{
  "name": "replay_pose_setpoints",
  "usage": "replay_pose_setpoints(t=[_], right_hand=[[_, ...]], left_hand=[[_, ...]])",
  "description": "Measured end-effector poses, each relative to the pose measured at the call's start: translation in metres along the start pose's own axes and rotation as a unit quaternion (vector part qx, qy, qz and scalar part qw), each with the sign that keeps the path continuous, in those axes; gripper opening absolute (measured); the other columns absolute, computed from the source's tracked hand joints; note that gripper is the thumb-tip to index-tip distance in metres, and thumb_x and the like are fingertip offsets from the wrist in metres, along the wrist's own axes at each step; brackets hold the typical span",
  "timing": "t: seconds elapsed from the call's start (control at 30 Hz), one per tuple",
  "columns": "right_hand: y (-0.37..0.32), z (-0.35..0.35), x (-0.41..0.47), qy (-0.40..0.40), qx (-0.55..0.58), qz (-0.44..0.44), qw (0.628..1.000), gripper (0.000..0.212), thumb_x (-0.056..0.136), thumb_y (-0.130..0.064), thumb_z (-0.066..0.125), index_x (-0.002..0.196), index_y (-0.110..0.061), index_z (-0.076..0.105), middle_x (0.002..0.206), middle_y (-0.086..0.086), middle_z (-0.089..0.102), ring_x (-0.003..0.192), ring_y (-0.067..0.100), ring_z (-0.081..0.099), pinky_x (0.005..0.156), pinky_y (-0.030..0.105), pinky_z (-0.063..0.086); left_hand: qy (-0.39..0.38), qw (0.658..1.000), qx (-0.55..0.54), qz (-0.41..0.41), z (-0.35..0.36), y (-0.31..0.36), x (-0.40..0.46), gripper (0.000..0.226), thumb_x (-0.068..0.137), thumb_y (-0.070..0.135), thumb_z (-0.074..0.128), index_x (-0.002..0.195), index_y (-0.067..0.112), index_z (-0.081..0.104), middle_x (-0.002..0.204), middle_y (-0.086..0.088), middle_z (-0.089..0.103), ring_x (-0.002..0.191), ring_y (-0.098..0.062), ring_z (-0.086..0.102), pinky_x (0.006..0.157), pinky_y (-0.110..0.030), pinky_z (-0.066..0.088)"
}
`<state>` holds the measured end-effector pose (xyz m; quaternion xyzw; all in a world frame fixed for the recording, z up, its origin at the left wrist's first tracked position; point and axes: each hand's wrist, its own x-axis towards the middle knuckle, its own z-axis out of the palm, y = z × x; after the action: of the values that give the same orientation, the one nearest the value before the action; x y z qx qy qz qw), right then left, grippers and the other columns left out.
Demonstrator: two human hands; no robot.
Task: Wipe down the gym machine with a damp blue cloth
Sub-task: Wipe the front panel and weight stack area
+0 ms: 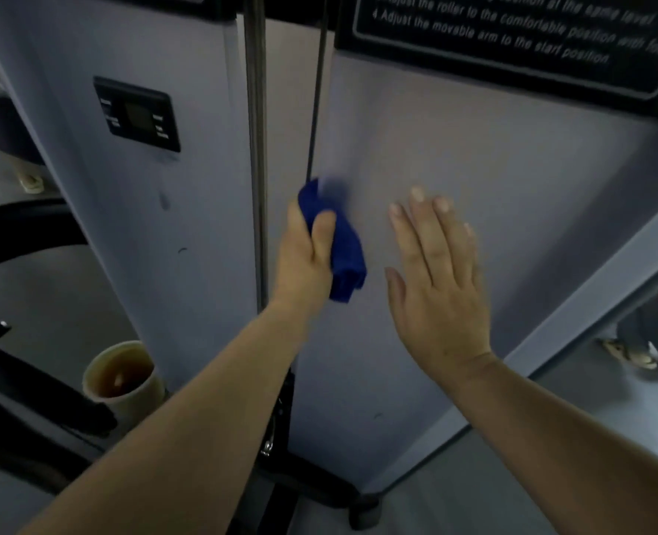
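The gym machine's grey shroud panel fills the middle and right of the view. My left hand grips a bunched blue cloth and holds it against the panel's left edge, beside the thin dark cable. The cloth's top is blurred. My right hand lies flat on the panel with straight fingers, a little right of the cloth and apart from it.
A second grey panel with a small black display stands to the left of a steel guide rod. A black instruction placard is at top right. A cream cup sits low left by black frame bars.
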<state>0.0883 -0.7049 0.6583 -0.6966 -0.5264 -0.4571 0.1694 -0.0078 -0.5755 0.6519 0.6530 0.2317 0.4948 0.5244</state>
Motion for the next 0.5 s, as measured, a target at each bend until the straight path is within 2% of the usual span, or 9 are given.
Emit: replay_pose_setpoints(t=[0.07,0.1,0.17,0.2,0.3,0.37,0.43,0.5], right_hand=[[-0.002,0.003,-0.028,-0.039,-0.018,0.0,0.999,0.074,0.091,-0.002,0.061,0.154,-0.01,0.023,0.161,0.006,0.014,0.152,0.023,0.007,0.123,0.039,0.008],[-0.004,0.005,-0.041,-0.058,-0.02,0.004,0.998,0.076,0.09,-0.001,0.062,0.155,-0.011,0.023,0.162,0.005,0.013,0.152,0.022,0.004,0.123,0.039,0.007],[-0.008,0.005,-0.056,-0.101,-0.009,0.012,0.995,0.081,0.086,0.001,0.064,0.155,-0.011,0.024,0.163,0.005,0.011,0.152,0.022,0.003,0.123,0.039,0.006],[-0.009,0.004,-0.059,-0.116,-0.001,0.014,0.993,0.082,0.084,0.001,0.065,0.155,-0.01,0.024,0.163,0.005,0.011,0.152,0.023,0.004,0.123,0.04,0.007],[-0.011,-0.001,-0.06,-0.137,0.021,0.016,0.99,0.079,0.085,-0.001,0.064,0.154,-0.008,0.025,0.163,0.007,0.011,0.152,0.025,0.008,0.124,0.041,0.007],[-0.012,-0.005,-0.059,-0.134,0.044,0.021,0.99,0.078,0.085,-0.001,0.064,0.153,-0.007,0.027,0.163,0.007,0.012,0.151,0.026,0.01,0.124,0.042,0.007],[-0.013,-0.006,-0.058,-0.125,0.07,0.027,0.989,0.078,0.083,0.0,0.065,0.152,-0.008,0.03,0.163,0.008,0.015,0.151,0.026,0.011,0.124,0.042,0.008],[-0.012,-0.005,-0.054,-0.097,0.106,0.027,0.989,0.075,0.082,0.004,0.066,0.15,-0.007,0.035,0.16,0.009,0.022,0.15,0.026,0.016,0.123,0.042,0.012]], left_hand=[[-0.023,0.998,0.036,-0.055,-0.006,-0.048,-0.029,0.036,0.104,0.033,0.036,0.14,0.027,0.035,0.105,0.01,0.059,0.095,-0.012,0.06,0.087,-0.029,0.048],[-0.037,0.995,0.051,-0.078,-0.008,-0.064,-0.037,0.036,0.104,0.031,0.037,0.14,0.029,0.034,0.104,0.013,0.058,0.097,-0.013,0.06,0.086,-0.026,0.047],[-0.065,0.987,0.091,-0.119,-0.012,-0.086,-0.05,0.041,0.105,0.025,0.038,0.145,0.025,0.031,0.102,0.014,0.056,0.093,-0.011,0.057,0.076,-0.014,0.042],[-0.079,0.981,0.117,-0.132,-0.014,-0.093,-0.053,0.043,0.105,0.024,0.038,0.147,0.023,0.03,0.103,0.013,0.055,0.092,-0.01,0.056,0.072,-0.013,0.04],[-0.099,0.968,0.162,-0.165,-0.02,-0.106,-0.067,0.046,0.104,0.027,0.038,0.148,0.019,0.03,0.11,0.006,0.055,0.107,-0.024,0.059,0.08,-0.024,0.039],[-0.073,0.969,0.147,-0.185,-0.018,-0.102,-0.076,0.045,0.104,0.032,0.038,0.147,0.021,0.033,0.113,0.006,0.057,0.11,-0.024,0.059,0.082,-0.026,0.04],[-0.022,0.978,0.096,-0.183,-0.01,-0.076,-0.073,0.042,0.104,0.033,0.038,0.145,0.025,0.036,0.118,0.006,0.06,0.109,-0.017,0.06,0.083,-0.024,0.043],[0.02,0.99,0.044,-0.13,-0.002,-0.036,-0.054,0.04,0.104,0.032,0.038,0.144,0.027,0.038,0.12,0.008,0.061,0.107,-0.008,0.059,0.085,-0.017,0.046]])
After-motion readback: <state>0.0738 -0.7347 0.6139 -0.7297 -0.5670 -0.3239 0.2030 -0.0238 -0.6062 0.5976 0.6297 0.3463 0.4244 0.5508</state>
